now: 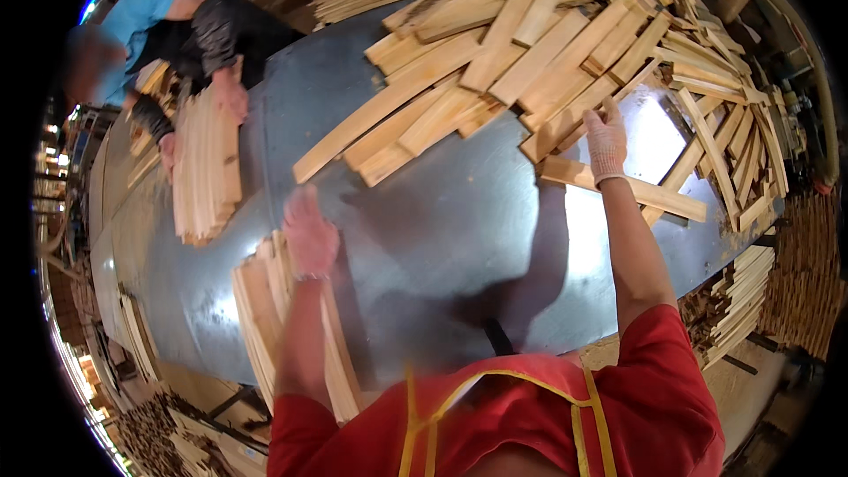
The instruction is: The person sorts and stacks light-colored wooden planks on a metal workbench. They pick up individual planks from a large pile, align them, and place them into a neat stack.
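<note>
Wooden slats (541, 57) lie heaped in the upper right, cut off by the top edge. The right hand (607, 143) bends its fingers at one slat, grip unclear. The blurred left hand (311, 234) partly hides a slat stack (257, 300), lower left; I cannot tell its fingers' state.

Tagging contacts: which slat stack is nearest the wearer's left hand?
The stack partly hidden by the left hand and forearm; the co-worker's hands hold another stack, farther up the table.

A smooth grey metal tabletop (424, 252) carries a jumbled heap of wooden slats (541, 57) across its far right. A slat bundle (256, 300) lies near left.
</note>
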Available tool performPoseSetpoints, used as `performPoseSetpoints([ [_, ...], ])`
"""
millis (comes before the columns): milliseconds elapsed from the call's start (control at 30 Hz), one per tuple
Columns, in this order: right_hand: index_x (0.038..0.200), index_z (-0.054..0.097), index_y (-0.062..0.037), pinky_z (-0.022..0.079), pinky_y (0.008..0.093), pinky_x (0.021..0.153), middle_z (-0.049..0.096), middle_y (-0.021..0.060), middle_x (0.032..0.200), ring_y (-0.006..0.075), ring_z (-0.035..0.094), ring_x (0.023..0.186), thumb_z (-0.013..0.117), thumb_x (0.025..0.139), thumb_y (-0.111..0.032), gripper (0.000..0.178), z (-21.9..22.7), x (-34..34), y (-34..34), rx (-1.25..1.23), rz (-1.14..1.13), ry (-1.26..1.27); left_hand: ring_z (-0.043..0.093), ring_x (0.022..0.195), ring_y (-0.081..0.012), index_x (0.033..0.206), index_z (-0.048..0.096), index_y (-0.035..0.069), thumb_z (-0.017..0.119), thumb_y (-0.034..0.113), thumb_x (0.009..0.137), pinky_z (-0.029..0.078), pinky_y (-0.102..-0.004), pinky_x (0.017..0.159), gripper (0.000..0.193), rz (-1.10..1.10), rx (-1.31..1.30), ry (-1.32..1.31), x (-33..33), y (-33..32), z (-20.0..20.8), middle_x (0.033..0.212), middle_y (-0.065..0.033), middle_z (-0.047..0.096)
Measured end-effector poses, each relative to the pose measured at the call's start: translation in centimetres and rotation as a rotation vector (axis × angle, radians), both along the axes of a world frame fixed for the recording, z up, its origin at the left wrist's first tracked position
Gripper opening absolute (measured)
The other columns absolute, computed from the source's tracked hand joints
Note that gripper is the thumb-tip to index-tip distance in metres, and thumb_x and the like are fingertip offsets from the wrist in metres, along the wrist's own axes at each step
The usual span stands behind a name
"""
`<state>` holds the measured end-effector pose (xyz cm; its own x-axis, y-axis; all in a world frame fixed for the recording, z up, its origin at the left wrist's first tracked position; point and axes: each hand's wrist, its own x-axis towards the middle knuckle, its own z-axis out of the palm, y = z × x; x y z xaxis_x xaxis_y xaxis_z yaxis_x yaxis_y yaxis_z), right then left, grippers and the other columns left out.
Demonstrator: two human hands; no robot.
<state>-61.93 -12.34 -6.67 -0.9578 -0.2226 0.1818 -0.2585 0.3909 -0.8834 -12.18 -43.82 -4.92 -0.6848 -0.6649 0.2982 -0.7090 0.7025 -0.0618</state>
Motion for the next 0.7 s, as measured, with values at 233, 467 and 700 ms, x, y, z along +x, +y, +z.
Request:
performPoseSetpoints([
  [233,0.152,0.049,0.0020,0.056,0.0389,0.071,0.069,0.0151,0.092,0.0265,0.065,0.074,0.081,0.090,-0.039,0.081,-1.9,-9.1,3.5,-0.047,-0.257,-0.506,0.060,0.133,-0.0346,0.147,0.052,0.014,0.072,0.016,0.088,0.053,-0.0495,0.101,0.063,0.133,0.361,-0.365,-11.5,-10.7,0.6,0.140,-0.0154,0.063],
  [467,0.092,0.061,-0.0105,0.049,0.0315,0.051,0.061,0.0042,0.074,0.0179,0.057,0.058,0.070,0.089,-0.012,0.010,-4.5,-7.6,3.4,-0.556,-0.202,-0.804,0.074,0.104,-0.0326,0.125,0.068,0.010,0.078,0.026,0.086,0.061,-0.0430,0.086,0.043,-0.668,0.358,-0.585,-10.7,-5.3,-4.4,0.107,-0.0149,0.077],
  [700,0.132,0.063,-0.0014,0.048,0.0272,0.062,0.068,0.0047,0.096,0.0115,0.060,0.073,0.065,0.099,-0.018,0.038,3.4,14.1,5.4,-0.290,0.212,-0.709,0.069,0.076,-0.0209,0.115,0.067,0.002,0.071,0.020,0.086,0.057,-0.0361,0.071,0.035,0.427,1.597,0.405,-3.6,11.3,2.3,0.086,-0.0082,0.070],
])
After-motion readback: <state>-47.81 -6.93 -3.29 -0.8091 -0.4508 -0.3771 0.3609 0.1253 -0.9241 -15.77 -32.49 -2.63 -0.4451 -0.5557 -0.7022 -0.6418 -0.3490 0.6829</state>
